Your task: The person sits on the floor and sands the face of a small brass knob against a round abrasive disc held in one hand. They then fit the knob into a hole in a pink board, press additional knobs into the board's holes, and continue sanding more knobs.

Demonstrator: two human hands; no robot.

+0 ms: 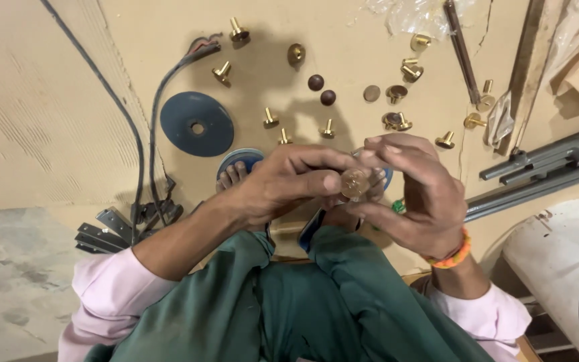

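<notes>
**Round brass knob pinched between both hands above the floor**

Head view: left hand (283, 184) closed, thumb and fingertips clamped on a small round brass knob (354, 182). Right hand (413, 194) curled around the same knob from the other side, fingers bent over its far edge and touching it. Held above green-trousered knees, over a beige floor (48, 121).

Scattered on that floor beyond the hands: many small brass knobs with short stems (271, 120), some upright, some tipped over; two dark brown round knob caps (322, 90) just beside each other; a flat blue-grey abrasive disc with a centre hole (197, 124) to the left. Black cable (143, 154) running down past the disc. Grey metal bars (544, 171) lying at the right. Orange braided band (452, 257) on the right wrist, pale pink sleeves (102, 285) on both arms.
</notes>
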